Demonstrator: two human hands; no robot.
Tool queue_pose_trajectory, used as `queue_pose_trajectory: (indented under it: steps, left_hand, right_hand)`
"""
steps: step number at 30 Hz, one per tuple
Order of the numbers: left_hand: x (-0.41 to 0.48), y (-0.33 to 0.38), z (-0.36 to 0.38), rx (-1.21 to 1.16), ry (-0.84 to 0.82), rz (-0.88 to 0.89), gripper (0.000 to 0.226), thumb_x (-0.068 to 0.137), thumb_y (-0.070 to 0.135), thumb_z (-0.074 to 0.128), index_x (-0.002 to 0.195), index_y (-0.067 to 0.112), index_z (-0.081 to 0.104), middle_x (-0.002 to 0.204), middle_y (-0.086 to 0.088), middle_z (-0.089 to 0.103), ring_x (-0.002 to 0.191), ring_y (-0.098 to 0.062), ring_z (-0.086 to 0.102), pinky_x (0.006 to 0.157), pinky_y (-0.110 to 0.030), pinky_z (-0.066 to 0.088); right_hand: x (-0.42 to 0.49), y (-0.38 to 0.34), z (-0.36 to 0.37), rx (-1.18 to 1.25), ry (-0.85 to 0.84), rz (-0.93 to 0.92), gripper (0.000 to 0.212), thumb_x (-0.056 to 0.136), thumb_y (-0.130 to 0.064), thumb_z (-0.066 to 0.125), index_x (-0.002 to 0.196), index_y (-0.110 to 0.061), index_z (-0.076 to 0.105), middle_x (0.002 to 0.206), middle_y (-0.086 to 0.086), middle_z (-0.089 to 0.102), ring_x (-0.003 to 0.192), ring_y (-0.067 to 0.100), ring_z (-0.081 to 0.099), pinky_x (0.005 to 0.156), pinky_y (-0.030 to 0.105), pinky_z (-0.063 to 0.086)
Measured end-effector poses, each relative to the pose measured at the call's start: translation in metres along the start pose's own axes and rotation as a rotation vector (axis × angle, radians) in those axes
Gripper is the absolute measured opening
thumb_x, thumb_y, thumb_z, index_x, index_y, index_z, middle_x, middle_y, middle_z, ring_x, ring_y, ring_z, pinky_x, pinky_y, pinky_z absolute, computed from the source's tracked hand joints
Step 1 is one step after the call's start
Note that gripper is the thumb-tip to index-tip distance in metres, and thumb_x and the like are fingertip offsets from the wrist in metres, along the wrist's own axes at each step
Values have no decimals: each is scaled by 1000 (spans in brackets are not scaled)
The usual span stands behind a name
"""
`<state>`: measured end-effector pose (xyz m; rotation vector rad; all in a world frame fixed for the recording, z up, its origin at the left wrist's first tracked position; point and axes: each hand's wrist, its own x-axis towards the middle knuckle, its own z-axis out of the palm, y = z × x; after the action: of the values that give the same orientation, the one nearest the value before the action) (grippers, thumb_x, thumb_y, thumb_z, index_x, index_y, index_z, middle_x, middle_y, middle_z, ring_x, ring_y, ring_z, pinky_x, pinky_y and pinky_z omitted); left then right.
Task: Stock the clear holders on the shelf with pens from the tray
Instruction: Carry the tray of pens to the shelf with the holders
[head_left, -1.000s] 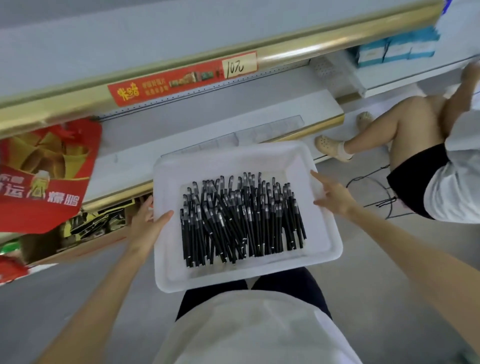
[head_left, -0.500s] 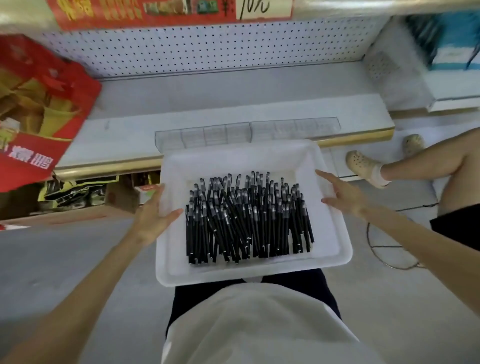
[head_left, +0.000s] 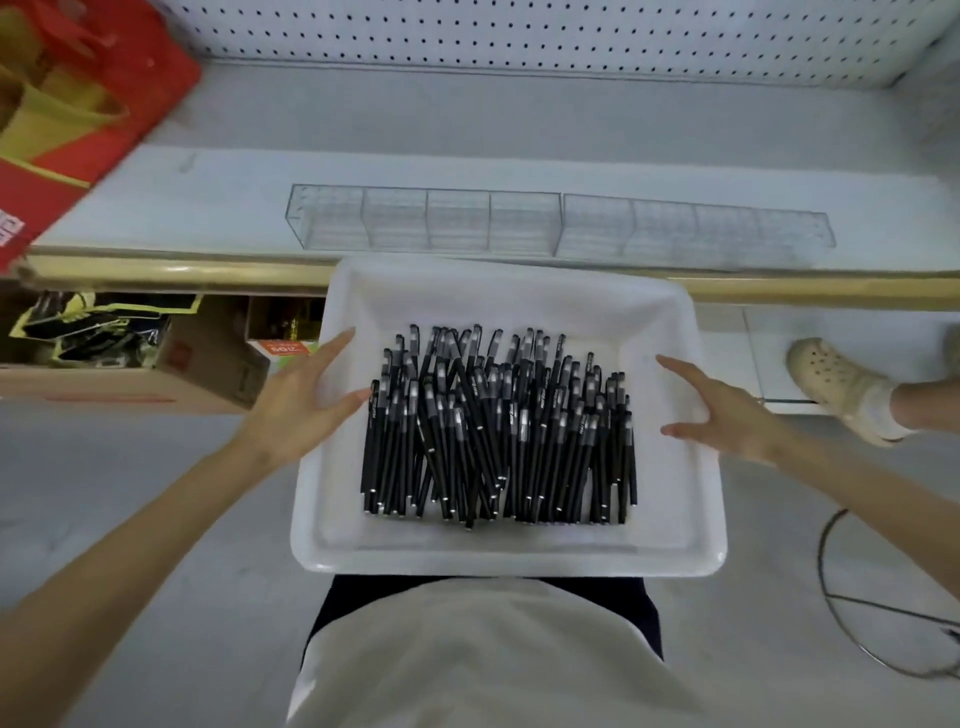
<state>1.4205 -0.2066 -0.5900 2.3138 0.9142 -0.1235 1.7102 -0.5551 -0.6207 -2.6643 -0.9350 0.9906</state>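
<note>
Background: a white perforated back panel (head_left: 519, 36) runs across the top of the frame, above a pale shelf (head_left: 208, 208) edged with a gold front strip (head_left: 156, 270).

On the shelf, centre to right, two clear holders stand end to end, the left holder (head_left: 431, 221) and the right holder (head_left: 696, 234). Each is divided into four compartments, and the shelf surface shows through every one.

Below them, mid-frame, you have the white tray (head_left: 509, 564). Its far rim meets the gold strip in the picture. It contains all the pens (head_left: 498, 431): a loose heap of black pens, mostly lying lengthwise towards the shelf, some crossed.

Your left hand (head_left: 296, 405) lies flat against the tray's left rim, fingers straight, thumb reaching towards the heap. Your right hand (head_left: 727, 410) is spread wide over the right rim, fingers straight. Neither hand holds a pen.

Also noted: a red bag (head_left: 78, 104) at upper left, a cardboard box (head_left: 208, 364) under the shelf at left, a beige clog (head_left: 831, 384) on another person's foot at right, and a wire loop (head_left: 857, 613) on the floor at lower right.
</note>
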Motion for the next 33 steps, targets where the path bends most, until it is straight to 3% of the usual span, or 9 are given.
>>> queue_pose_trajectory:
  steps: [5,8,12,13,16,20,22,25,33]
  left_hand:
    - [4,-20,28,-16,47,65,75,81,55,55,147,42,24,143,-11,47,125,-32,47,103,-45,39]
    - [7,-26,44,11,128,57,72,84,46,60,148,39,26,121,-27,57,107,-40,54,91,-45,43]
    - [6,-27,54,5,151,61,72,85,48,58,148,38,26,103,-29,60,92,-40,58,75,-37,43]
    - [5,-25,55,6,155,61,71,86,47,57,149,37,26,108,-30,59,95,-40,58,75,-37,42]
    - [1,-23,54,-34,207,44,69,88,45,58,148,41,25,127,-26,53,113,-41,53,87,-47,46]
    - [-5,-24,54,-111,236,54,67,88,48,59,147,43,27,107,-5,55,108,-27,54,94,-44,44]
    - [-11,-26,55,-145,237,71,67,88,47,59,147,40,29,109,1,54,102,-19,52,95,-39,43]
    - [-20,-30,56,-142,237,65,67,88,47,59,147,38,30,122,-3,57,108,-22,54,96,-39,42]
    - [-24,-38,52,-62,158,32,68,86,60,52,147,43,25,132,-14,54,121,-34,50,102,-48,42]
  right_hand:
    - [20,17,12,-14,44,-30,91,82,-33,72,146,-48,9,152,1,34,110,31,55,86,31,42]
    - [26,23,16,-23,78,-61,93,81,-34,73,144,-53,7,154,-3,30,117,32,52,96,35,44]
    - [26,23,19,-12,126,-98,92,77,-40,74,128,-71,5,137,13,51,106,34,57,91,41,49]
    - [26,22,20,-4,147,-99,91,77,-40,75,130,-70,7,136,12,52,104,34,57,91,41,48]
    - [20,21,23,28,208,-99,89,78,-34,76,143,-53,17,147,-1,42,111,32,54,92,38,47]
    - [13,20,28,49,248,-112,86,79,-31,75,146,-42,22,149,-3,38,122,30,48,89,27,38]
    - [8,19,29,74,287,-110,84,80,-28,75,146,-39,25,150,-4,36,125,27,46,87,23,34]
    - [2,15,29,97,334,-119,80,80,-25,75,146,-35,30,149,-2,38,125,23,44,83,19,30]
    - [-3,1,33,129,323,-92,82,79,-27,76,146,-32,30,151,5,35,133,26,38,101,33,34]
